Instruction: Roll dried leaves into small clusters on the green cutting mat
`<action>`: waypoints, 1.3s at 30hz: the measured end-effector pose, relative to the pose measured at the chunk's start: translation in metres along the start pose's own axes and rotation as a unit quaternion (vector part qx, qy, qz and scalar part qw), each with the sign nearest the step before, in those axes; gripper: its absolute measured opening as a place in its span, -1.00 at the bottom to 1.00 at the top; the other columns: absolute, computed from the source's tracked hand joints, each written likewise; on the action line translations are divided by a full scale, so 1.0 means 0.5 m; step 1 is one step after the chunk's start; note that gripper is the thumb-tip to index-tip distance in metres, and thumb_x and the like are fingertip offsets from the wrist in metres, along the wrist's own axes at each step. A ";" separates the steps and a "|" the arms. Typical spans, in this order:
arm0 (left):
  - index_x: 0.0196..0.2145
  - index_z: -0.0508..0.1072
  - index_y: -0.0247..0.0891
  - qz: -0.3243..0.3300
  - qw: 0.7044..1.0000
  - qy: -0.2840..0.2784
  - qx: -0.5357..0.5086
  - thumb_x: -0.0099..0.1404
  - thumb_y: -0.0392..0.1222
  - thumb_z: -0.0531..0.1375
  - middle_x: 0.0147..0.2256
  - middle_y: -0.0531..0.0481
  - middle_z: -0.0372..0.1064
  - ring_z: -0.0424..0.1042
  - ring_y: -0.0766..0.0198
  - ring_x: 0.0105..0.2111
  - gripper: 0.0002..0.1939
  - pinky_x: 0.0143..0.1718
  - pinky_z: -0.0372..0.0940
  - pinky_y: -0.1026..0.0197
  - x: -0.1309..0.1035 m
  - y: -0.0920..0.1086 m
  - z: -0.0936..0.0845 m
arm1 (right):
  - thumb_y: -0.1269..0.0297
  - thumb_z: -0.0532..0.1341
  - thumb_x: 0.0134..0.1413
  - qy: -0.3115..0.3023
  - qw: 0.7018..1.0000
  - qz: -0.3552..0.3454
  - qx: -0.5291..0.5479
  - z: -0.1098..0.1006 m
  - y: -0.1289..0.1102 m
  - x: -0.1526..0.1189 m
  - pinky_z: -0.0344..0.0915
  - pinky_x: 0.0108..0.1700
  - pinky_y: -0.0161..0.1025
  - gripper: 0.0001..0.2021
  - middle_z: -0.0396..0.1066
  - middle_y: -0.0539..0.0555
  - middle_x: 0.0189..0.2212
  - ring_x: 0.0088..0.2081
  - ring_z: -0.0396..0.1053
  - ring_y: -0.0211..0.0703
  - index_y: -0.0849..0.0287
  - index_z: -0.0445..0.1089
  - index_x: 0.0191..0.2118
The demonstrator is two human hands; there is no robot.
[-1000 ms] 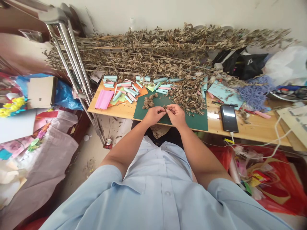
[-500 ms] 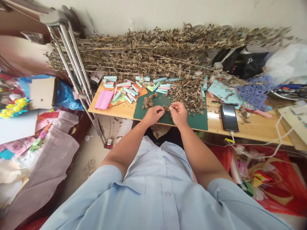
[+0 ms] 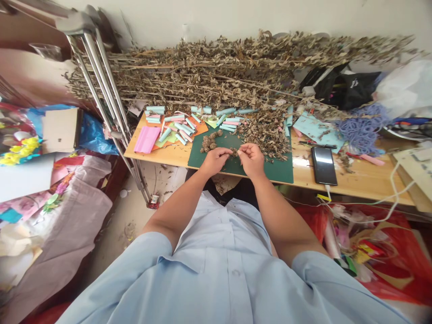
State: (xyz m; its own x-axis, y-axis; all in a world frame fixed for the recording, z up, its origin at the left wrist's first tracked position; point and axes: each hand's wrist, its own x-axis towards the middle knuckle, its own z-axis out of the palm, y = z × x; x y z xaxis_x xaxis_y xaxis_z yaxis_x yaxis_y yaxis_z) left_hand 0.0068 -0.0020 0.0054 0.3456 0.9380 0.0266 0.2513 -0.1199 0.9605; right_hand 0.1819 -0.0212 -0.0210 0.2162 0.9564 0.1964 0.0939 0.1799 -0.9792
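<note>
Over the green mat (image 3: 276, 171), my left hand (image 3: 216, 161) and my right hand (image 3: 251, 159) face each other with a small clump of dried leaves (image 3: 234, 152) between their fingertips. Both hands are closed in a pinch; the clump touches the fingers of each. Just behind my left hand lie several rolled brown leaf balls (image 3: 208, 142). A loose heap of dried leaves (image 3: 265, 135) covers the back right of the mat, beyond my right hand.
Long dried stalks (image 3: 209, 72) line the wall behind. Rolled paper pieces (image 3: 184, 130) and a pink paper stack (image 3: 146, 139) lie left on the wooden table (image 3: 175, 158). A phone (image 3: 323, 165) with a cable is at right. Metal crutches (image 3: 104, 90) lean at the left.
The fingers of my left hand have stretched slightly right, towards the clump. My right hand has barely moved.
</note>
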 end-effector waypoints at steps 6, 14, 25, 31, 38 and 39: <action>-0.18 0.58 -0.32 0.023 0.999 -0.017 0.036 0.39 -0.04 0.15 -0.35 -0.03 0.47 0.39 0.34 -0.41 -0.69 -0.28 0.30 0.27 0.000 0.014 -0.007 | 0.06 0.29 0.12 -0.013 1.000 -0.001 -0.016 0.001 -0.001 -0.002 0.38 -0.33 -0.23 -0.71 0.44 0.01 -0.35 -0.37 0.41 -0.19 0.07 0.32 -0.12; -0.29 0.59 -0.29 0.059 0.996 -0.008 0.061 0.35 -0.14 0.21 -0.25 -0.08 0.52 0.46 0.25 -0.22 -0.80 -0.07 0.32 0.21 0.001 0.009 -0.006 | 0.09 0.31 0.13 -0.006 1.000 -0.009 0.009 0.003 -0.012 -0.006 0.31 -0.44 -0.26 -0.75 0.47 -0.01 -0.37 -0.52 0.33 -0.28 0.08 0.36 -0.15; -0.29 0.57 -0.31 0.039 0.998 -0.010 0.048 0.36 -0.12 0.18 -0.32 -0.07 0.50 0.45 0.25 -0.25 -0.77 -0.13 0.32 0.23 0.000 0.006 -0.005 | 0.01 0.37 0.04 -0.049 0.999 0.017 0.002 0.007 -0.018 -0.008 0.34 -0.49 -0.27 -0.60 0.48 -0.05 -0.40 -0.55 0.31 -0.30 0.06 0.34 -0.08; -0.31 0.56 -0.31 0.038 0.997 -0.012 0.060 0.36 -0.12 0.16 -0.40 -0.04 0.45 0.43 0.25 -0.27 -0.76 -0.15 0.32 0.24 -0.001 0.009 -0.007 | -0.01 0.35 0.06 -0.043 0.999 0.021 -0.007 0.006 -0.013 -0.006 0.32 -0.49 -0.28 -0.60 0.46 -0.05 -0.39 -0.55 0.29 -0.31 0.06 0.33 -0.07; -0.34 0.53 -0.30 0.027 0.999 -0.001 0.035 0.34 -0.11 0.16 -0.47 0.02 0.39 0.35 0.32 -0.40 -0.77 -0.28 0.27 0.27 -0.001 0.009 -0.008 | 0.03 0.35 0.06 -0.033 0.999 0.023 0.004 0.006 -0.010 -0.005 0.30 -0.50 -0.29 -0.62 0.47 -0.05 -0.38 -0.56 0.29 -0.31 0.06 0.34 -0.07; -0.34 0.52 -0.30 0.021 0.999 0.000 0.029 0.34 -0.11 0.16 -0.50 0.04 0.36 0.32 0.33 -0.44 -0.77 -0.33 0.25 0.27 -0.001 0.010 -0.008 | 0.04 0.35 0.07 -0.028 0.999 0.020 0.006 0.005 -0.009 -0.004 0.30 -0.50 -0.29 -0.63 0.46 -0.06 -0.38 -0.56 0.29 -0.32 0.06 0.33 -0.07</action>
State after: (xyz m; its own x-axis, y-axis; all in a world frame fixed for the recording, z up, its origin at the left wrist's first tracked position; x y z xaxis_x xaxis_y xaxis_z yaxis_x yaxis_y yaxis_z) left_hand 0.0042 -0.0017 0.0115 0.3576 0.9316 0.0659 0.2890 -0.1774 0.9407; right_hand 0.1786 -0.0233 -0.0169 0.1649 0.9742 0.1540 0.0748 0.1433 -0.9869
